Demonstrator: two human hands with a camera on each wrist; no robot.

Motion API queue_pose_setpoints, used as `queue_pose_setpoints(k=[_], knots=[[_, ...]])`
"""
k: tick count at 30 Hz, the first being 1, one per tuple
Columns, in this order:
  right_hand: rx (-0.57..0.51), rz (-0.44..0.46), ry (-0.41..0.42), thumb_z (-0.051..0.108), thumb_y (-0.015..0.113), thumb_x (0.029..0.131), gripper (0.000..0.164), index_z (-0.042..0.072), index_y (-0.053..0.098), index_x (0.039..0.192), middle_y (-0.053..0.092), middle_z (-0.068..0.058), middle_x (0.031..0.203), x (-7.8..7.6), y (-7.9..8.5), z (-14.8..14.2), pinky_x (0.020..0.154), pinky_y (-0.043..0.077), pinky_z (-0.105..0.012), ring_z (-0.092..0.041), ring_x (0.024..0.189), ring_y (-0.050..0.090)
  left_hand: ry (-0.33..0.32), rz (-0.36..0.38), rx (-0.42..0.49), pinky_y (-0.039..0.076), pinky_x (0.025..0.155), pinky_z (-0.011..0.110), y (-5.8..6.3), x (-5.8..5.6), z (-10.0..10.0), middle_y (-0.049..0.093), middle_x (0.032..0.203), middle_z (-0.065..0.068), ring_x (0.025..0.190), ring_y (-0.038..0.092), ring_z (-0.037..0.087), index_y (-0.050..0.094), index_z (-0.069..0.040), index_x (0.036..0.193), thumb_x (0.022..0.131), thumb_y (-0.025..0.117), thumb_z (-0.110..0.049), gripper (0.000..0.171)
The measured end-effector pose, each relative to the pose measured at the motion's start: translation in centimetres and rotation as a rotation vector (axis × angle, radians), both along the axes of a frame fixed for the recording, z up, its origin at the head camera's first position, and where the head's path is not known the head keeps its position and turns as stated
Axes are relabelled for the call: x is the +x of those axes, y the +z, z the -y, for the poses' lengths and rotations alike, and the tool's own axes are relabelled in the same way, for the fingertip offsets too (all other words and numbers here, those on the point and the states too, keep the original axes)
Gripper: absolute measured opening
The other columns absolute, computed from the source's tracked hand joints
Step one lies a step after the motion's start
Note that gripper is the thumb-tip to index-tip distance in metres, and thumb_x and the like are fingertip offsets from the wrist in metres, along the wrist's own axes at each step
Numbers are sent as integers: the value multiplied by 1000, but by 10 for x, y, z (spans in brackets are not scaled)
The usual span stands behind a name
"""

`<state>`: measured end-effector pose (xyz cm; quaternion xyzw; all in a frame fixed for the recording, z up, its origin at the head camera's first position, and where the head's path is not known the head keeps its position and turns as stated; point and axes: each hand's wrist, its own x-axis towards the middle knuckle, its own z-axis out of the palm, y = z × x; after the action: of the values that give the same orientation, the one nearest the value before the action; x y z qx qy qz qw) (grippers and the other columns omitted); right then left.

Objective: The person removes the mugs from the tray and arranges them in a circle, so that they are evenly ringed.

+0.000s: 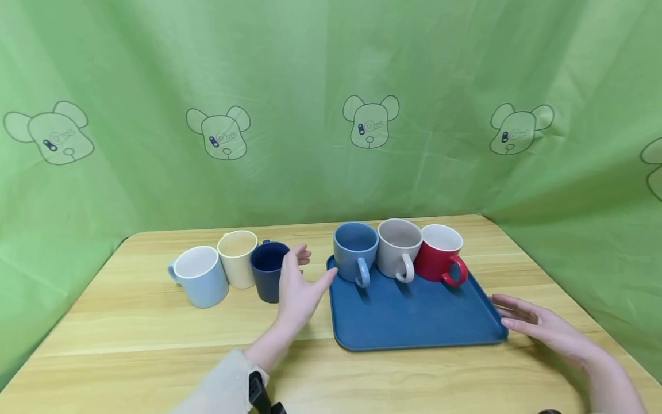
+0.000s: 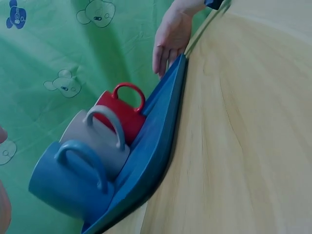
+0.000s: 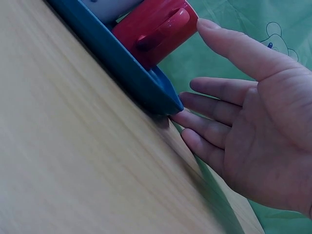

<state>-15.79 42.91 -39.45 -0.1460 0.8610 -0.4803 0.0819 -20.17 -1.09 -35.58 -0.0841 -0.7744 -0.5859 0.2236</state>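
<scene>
My left hand (image 1: 297, 290) is beside the navy mug (image 1: 268, 270) and hides part of its right side. Its thumb points toward the tray and stands apart from the fingers; whether it touches the mug I cannot tell. On the blue tray (image 1: 414, 322) stand a blue mug (image 1: 349, 261), a grey mug (image 1: 390, 256) and a red mug (image 1: 431, 259) in a row, handles toward the front. At the tray's right edge is my right hand (image 3: 273, 122), fingers extended and thumb spread. Its fingertips are at the tray's corner in the right wrist view.
Left of the navy mug stand a cream mug (image 1: 239, 267) and a light blue mug (image 1: 201, 282), close together. All of this is on a wooden table (image 1: 155, 356). Behind and beside it hangs a green curtain (image 1: 310, 178) with bear-head drawings.
</scene>
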Motion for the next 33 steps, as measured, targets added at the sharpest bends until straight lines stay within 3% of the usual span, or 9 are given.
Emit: queue_pose_setpoints(k=[7,13,17,23,28,33], knots=[[58,-17,-36,12,46,97,50,-7,29,140,47,24,125,0,1,3,83,36,-11,15,111,41,-58,66,41,41,87,43,-4,-15,-20,56,111,13,102,53,26,46,1,125,77,75,-21,61],[55,-10,-35,12,46,97,50,-7,29,140,47,24,126,-1,0,3,84,36,-11,14,110,42,-101,119,31,45,83,41,-26,-28,-32,60,102,11,96,56,25,51,1,119,77,75,-24,54],[48,-2,-29,12,46,97,51,-8,28,140,46,25,126,-2,0,3,84,36,-11,14,110,42,-180,166,11,48,78,35,-35,-31,-38,60,97,8,89,57,22,53,-1,114,78,74,-27,50],[45,-1,-37,12,46,97,51,-8,27,140,46,23,126,-1,1,2,84,35,-10,14,110,42,-323,221,1,48,75,28,-38,-33,-48,60,94,3,84,57,16,59,-4,103,82,70,-28,34],[61,-9,-49,13,46,97,51,-7,28,140,47,23,126,0,1,3,83,35,-10,14,110,42,-351,248,-22,46,70,26,-38,-34,-57,61,86,-1,79,55,11,63,-7,92,89,61,-32,26],[74,-7,-56,14,45,98,50,-7,29,140,47,22,127,2,2,3,82,36,-11,15,110,41,-367,295,73,45,68,25,-38,-36,-62,67,85,1,78,56,9,64,-4,84,94,54,-27,27]])
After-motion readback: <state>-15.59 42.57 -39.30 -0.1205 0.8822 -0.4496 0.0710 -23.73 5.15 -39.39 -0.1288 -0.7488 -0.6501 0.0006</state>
